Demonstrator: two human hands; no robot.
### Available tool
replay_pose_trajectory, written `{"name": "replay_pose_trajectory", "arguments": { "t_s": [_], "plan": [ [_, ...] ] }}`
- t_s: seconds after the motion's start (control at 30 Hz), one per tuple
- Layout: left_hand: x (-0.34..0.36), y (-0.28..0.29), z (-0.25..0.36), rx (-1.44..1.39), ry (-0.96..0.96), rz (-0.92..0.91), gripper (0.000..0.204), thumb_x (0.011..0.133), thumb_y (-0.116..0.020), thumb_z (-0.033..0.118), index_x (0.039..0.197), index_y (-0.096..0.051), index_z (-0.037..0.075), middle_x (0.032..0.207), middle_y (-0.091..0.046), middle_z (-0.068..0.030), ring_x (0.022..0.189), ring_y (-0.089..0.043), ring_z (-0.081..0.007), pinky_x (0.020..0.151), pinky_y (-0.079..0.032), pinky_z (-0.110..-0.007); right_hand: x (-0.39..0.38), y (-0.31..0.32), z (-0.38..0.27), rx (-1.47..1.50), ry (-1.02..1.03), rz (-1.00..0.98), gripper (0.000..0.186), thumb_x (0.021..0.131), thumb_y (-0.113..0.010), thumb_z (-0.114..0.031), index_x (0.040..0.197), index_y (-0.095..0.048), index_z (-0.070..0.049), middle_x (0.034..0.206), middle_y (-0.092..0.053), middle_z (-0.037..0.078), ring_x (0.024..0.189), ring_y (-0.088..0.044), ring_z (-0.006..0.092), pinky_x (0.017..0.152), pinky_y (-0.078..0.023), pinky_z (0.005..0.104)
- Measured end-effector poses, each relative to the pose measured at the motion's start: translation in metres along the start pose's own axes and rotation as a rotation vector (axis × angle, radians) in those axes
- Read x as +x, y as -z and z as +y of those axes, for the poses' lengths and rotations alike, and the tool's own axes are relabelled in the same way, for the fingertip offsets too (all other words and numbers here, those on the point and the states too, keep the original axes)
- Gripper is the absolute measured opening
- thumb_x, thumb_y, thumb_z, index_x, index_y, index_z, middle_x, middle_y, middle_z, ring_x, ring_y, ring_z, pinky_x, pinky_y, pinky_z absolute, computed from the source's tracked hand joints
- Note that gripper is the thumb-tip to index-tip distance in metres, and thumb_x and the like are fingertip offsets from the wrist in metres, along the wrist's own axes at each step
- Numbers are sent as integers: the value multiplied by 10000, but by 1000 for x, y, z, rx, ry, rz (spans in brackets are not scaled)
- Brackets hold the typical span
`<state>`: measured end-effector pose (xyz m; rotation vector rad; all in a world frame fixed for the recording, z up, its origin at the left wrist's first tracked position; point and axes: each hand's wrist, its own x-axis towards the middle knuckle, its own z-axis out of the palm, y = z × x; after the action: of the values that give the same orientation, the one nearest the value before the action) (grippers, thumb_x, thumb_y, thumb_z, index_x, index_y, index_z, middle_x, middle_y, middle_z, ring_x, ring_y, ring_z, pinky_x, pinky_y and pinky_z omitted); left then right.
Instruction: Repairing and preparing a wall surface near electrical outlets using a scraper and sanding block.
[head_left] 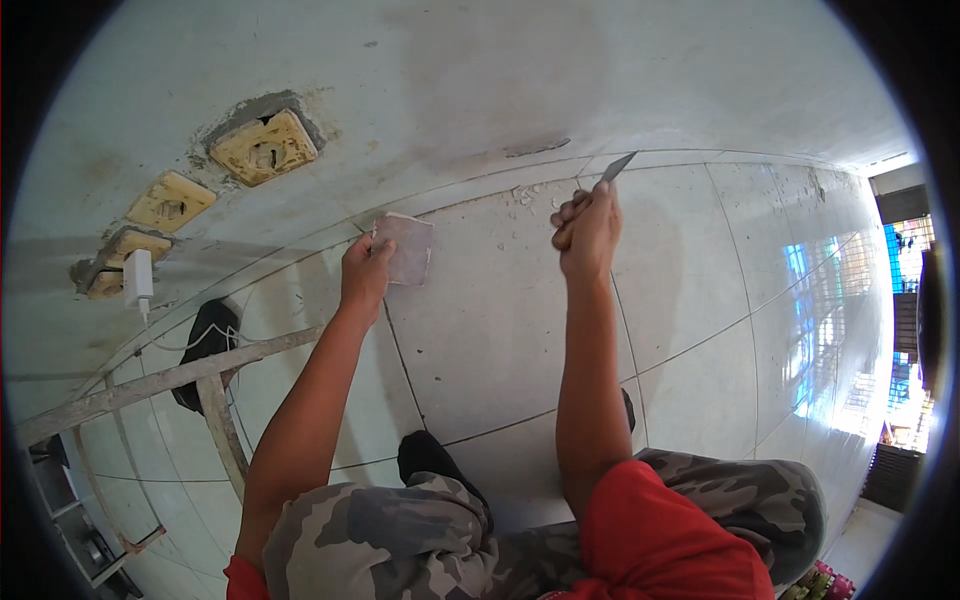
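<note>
My left hand [366, 266] grips a square, pale pinkish-grey plate [405, 250] by its left edge, thumb on top, near the foot of the wall. To its right, my right hand [588, 225] is closed round the handle of a metal scraper [617, 167], whose blade points up toward the wall. Small white flakes [525, 197] lie on the tiled floor [480, 330] between the two hands, along the wall.
The wall [470, 70] has several worn yellow socket plates [262, 148], one with a white charger [137, 280] and cable. A black object [203, 335] and a dirty metal frame [170, 378] stand at left. A bright grilled opening [905, 320] is at far right.
</note>
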<state>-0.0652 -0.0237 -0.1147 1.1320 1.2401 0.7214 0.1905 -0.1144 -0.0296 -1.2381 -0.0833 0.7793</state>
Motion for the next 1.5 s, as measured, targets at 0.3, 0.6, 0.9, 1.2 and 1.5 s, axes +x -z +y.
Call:
{"name": "replay_pose_trajectory", "arguments": {
  "t_s": [0.3,0.6,0.9,1.2,1.5],
  "plan": [
    [2,9,-10,56,34,3,160,921,-590,162,1009,-644,39,864,-614,7,757,-535,-91,677,-433,-272,-8,-10,39,-719,27,-220,287,988,-389,-292,841,-528,-88,594,-463,-6,437,-435,121,355,-312,276],
    [0,-4,1,-10,74,-13,195,921,-591,159,1059,-644,31,896,-618,-2,780,-532,-92,713,-430,-274,-4,-6,21,-386,-47,-61,250,1033,-376,-303,993,-520,-103,607,-416,-7,415,-396,80,315,-260,238],
    [5,-4,-11,53,103,-33,203,924,-586,158,1070,-641,27,912,-622,-10,798,-541,-99,736,-432,-273,-39,-38,120,-779,108,-470,277,971,-396,-165,1152,-582,-68,672,-520,28,417,-449,128,333,-370,312],
    [-3,-12,4,63,22,-10,169,923,-586,156,1021,-643,31,855,-622,-9,782,-543,-97,719,-436,-279,15,35,64,-460,318,-354,284,1041,-398,-220,884,-548,-38,706,-577,44,544,-552,103,437,-464,258],
    [2,-5,-6,24,9,-4,189,916,-594,161,1039,-651,29,914,-650,-26,816,-567,-105,746,-451,-282,96,33,-1,-1104,1064,-322,108,910,-586,-98,842,-593,-14,690,-608,144,610,-594,310,578,-470,377]
  ]
}}
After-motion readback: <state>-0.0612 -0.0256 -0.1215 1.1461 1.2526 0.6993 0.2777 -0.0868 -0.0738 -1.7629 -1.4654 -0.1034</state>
